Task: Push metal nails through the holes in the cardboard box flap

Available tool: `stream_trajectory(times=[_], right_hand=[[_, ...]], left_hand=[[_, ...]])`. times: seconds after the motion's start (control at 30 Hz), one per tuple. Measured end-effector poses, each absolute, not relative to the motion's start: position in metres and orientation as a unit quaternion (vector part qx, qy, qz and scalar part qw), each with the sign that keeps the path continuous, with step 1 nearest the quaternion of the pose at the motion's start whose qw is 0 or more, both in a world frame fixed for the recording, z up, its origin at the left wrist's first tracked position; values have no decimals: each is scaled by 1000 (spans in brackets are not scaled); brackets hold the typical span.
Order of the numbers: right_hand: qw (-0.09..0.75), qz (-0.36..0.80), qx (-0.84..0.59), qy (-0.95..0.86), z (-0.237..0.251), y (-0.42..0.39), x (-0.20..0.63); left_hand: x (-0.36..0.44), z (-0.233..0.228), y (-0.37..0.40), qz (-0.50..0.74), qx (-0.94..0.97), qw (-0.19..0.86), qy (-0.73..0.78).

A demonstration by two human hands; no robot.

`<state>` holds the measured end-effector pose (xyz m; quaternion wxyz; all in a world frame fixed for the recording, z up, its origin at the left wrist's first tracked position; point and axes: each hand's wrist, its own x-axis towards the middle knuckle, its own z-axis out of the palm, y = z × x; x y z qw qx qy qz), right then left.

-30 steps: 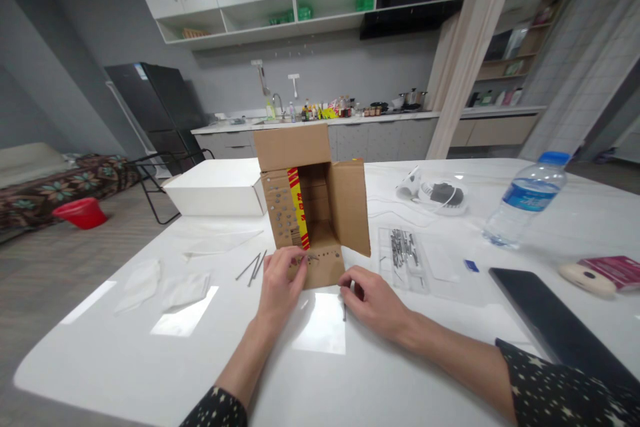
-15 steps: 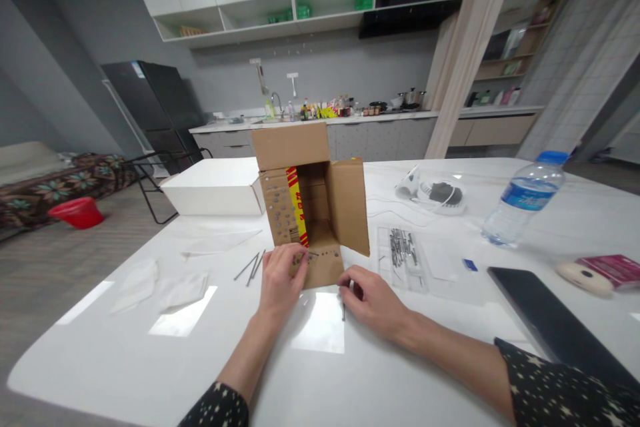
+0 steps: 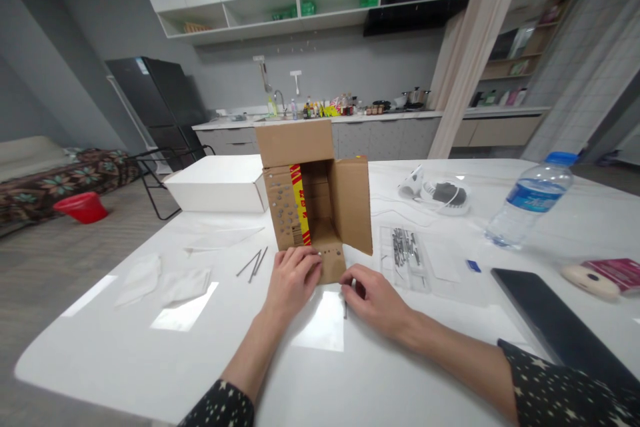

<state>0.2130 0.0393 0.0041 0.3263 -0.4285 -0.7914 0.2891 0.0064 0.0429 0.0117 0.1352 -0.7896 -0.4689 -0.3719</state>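
The left hand (image 3: pixel 293 277) lies spread on the lower flap of the open brown cardboard box (image 3: pixel 315 197) — gripping nothing. The right hand (image 3: pixel 373 297), fingers curled, pinches a thin metal nail (image 3: pixel 345 309) upright against the white table (image 3: pixel 350 373).

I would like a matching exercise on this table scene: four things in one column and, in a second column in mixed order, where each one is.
Things:
1. left hand
2. right hand
3. bottle
4. loose nails

Places:
A. on the table, left of the carton
B. lying on its side, far right
C. on the carton's front flap
D. on the table, just right of that flap

Pairs: 1-C, 2-D, 3-B, 4-A
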Motion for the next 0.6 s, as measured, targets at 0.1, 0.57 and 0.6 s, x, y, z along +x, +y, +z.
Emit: stream_trajectory(times=[0.1,0.57,0.6], right_hand=[[325,287,-426,-794,3,40,213],[329,287,-422,-795,2,40,213],[329,288,-421,-795,2,40,213]], left_hand=[[6,6,41,-352,-804,131,-461],[5,8,34,-324,-778,142,-520],[5,8,34,-319,-778,144,-521]])
